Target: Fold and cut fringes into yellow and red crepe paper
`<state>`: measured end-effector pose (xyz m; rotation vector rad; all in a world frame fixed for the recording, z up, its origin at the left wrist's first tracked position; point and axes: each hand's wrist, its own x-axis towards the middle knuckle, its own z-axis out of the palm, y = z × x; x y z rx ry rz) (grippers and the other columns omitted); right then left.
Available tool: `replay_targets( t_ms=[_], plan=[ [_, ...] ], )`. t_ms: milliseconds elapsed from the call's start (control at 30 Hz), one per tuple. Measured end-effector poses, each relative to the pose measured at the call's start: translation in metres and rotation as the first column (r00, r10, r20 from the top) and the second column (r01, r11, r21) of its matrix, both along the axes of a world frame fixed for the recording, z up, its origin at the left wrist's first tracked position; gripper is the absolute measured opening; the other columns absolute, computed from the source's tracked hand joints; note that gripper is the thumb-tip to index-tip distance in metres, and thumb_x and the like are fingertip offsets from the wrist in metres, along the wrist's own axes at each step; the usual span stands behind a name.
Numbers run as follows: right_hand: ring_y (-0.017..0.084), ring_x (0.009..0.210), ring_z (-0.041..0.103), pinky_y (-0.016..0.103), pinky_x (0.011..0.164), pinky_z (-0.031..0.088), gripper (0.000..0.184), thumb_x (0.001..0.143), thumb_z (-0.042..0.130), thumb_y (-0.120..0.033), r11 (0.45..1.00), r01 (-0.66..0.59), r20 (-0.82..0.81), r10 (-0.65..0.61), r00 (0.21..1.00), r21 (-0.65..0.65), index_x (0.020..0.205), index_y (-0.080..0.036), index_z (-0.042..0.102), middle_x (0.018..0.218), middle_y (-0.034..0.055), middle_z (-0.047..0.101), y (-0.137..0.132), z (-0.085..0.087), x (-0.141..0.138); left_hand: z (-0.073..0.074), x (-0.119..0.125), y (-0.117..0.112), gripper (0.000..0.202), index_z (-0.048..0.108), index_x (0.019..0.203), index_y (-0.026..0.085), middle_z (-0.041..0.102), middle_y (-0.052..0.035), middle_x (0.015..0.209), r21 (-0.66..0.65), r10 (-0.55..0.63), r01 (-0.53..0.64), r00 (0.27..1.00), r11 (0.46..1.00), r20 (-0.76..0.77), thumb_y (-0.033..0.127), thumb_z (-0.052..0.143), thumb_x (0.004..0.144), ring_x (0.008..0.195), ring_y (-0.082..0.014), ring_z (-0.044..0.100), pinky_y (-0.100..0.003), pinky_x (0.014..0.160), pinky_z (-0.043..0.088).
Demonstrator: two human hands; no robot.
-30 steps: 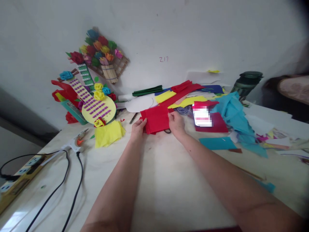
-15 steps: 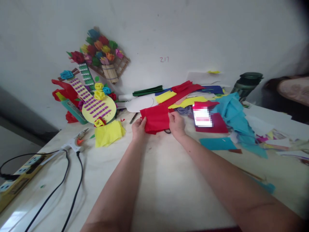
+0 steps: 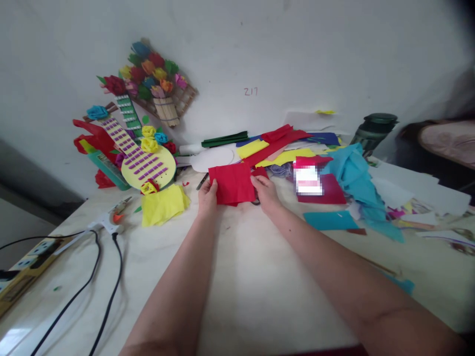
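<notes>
A folded red paper sheet [image 3: 232,183] lies on the pale table [image 3: 237,277] in front of me. My left hand [image 3: 207,198] pinches its left edge with thumb on top. My right hand [image 3: 264,194] grips its right edge, fingers curled over it. Something dark, perhaps scissor handles [image 3: 256,201], peeks out under my right hand.
A yellow paper guitar with paper flowers [image 3: 143,163] leans on the wall at left, crumpled yellow paper [image 3: 163,205] before it. A glue gun [image 3: 111,222], cables and a power strip [image 3: 22,267] lie left. Coloured paper scraps [image 3: 352,173], a phone [image 3: 308,180] and a dark bottle [image 3: 373,131] crowd the right.
Both hands have pulled the red sheet slightly toward the left and squared it; the view has shifted a little too.
</notes>
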<state>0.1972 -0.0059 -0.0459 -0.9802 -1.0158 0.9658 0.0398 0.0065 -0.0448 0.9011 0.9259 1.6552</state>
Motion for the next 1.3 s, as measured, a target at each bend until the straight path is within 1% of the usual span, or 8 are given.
replay_targets(
  t_ms=[133,300,500,633,800,933,1133,1300],
  plan=[
    [0.011,0.044,0.047,0.023,0.038,0.035,0.032,0.065,0.055,-0.047,0.984,-0.118,-0.220,0.086,0.972,-0.134,0.076,-0.018,0.057,0.057,-0.0018,0.055,-0.004,0.008,-0.002,-0.001,0.001,0.000,0.031,0.055,0.079,0.017,0.064,-0.0020,0.071,0.008,-0.014,0.014,0.999,1.000,0.035,0.038,0.067,0.060,0.069,-0.0165,0.061,-0.031,0.067,0.048],
    [0.011,0.042,0.047,0.022,0.036,0.035,0.028,0.062,0.058,-0.041,0.981,-0.146,-0.241,0.111,0.964,-0.132,0.077,-0.018,0.057,0.054,-0.0036,0.054,-0.007,0.012,-0.002,-0.004,-0.002,0.003,0.032,0.056,0.082,0.017,0.065,-0.0029,0.073,0.022,-0.038,0.037,0.998,0.999,0.054,0.038,0.067,0.061,0.074,-0.0182,0.062,-0.033,0.070,0.048],
    [0.012,0.054,0.052,0.024,0.051,0.042,0.025,0.058,0.061,-0.032,0.990,-0.101,-0.142,0.087,0.986,-0.094,0.079,-0.019,0.058,0.061,-0.0031,0.058,-0.003,0.005,-0.005,-0.001,-0.001,0.000,0.031,0.056,0.079,0.016,0.065,-0.0032,0.073,0.043,-0.105,0.103,0.994,0.994,0.037,0.040,0.066,0.062,0.072,-0.0170,0.061,-0.030,0.067,0.048],
    [0.013,0.056,0.050,0.025,0.054,0.039,0.011,0.061,0.051,-0.027,0.999,-0.011,0.118,0.016,0.993,-0.042,0.068,-0.019,0.054,0.059,-0.0028,0.057,0.000,0.000,-0.002,0.003,0.004,-0.005,0.033,0.056,0.081,0.016,0.063,-0.0021,0.067,0.008,-0.169,0.169,0.985,0.986,-0.028,0.042,0.065,0.062,0.065,-0.0151,0.060,-0.026,0.059,0.046],
    [0.015,0.057,0.047,0.027,0.057,0.035,0.011,0.066,0.042,-0.023,0.941,0.264,0.566,-0.337,0.752,0.210,0.065,-0.019,0.053,0.057,0.0003,0.053,-0.005,0.004,0.004,-0.002,0.011,-0.005,0.034,0.058,0.076,0.015,0.058,0.0007,0.058,-0.050,-0.128,0.119,0.961,0.992,-0.246,0.046,0.063,0.063,0.053,-0.0109,0.054,-0.021,0.049,0.039],
    [0.018,0.061,0.048,0.029,0.060,0.033,0.015,0.069,0.041,-0.021,0.893,0.318,0.642,-0.450,0.620,0.319,0.072,-0.019,0.055,0.063,0.0033,0.055,-0.012,0.010,0.005,-0.007,0.016,-0.005,0.032,0.055,0.061,0.015,0.049,0.0033,0.050,-0.020,-0.053,0.049,0.922,0.999,-0.383,0.046,0.065,0.060,0.050,-0.0094,0.048,-0.019,0.044,0.033],
    [0.016,0.060,0.045,0.029,0.061,0.034,0.010,0.070,0.045,-0.027,0.892,0.346,0.531,-0.452,0.716,0.292,0.069,-0.021,0.053,0.061,0.0011,0.053,-0.012,0.010,0.006,0.004,0.008,-0.006,0.031,0.055,0.056,0.015,0.049,0.0026,0.047,-0.063,-0.069,0.048,0.922,0.997,-0.382,0.044,0.067,0.058,0.044,-0.0085,0.044,-0.020,0.040,0.030],
    [0.015,0.064,0.049,0.029,0.062,0.040,0.020,0.070,0.050,-0.039,0.930,0.354,0.195,-0.367,0.910,0.097,0.073,-0.019,0.052,0.069,0.0017,0.057,0.001,0.001,0.011,0.015,-0.025,0.000,0.029,0.054,0.057,0.014,0.051,0.0021,0.046,-0.076,0.076,-0.085,0.991,0.994,-0.115,0.038,0.070,0.055,0.039,-0.0065,0.043,-0.019,0.038,0.029]
  ],
)
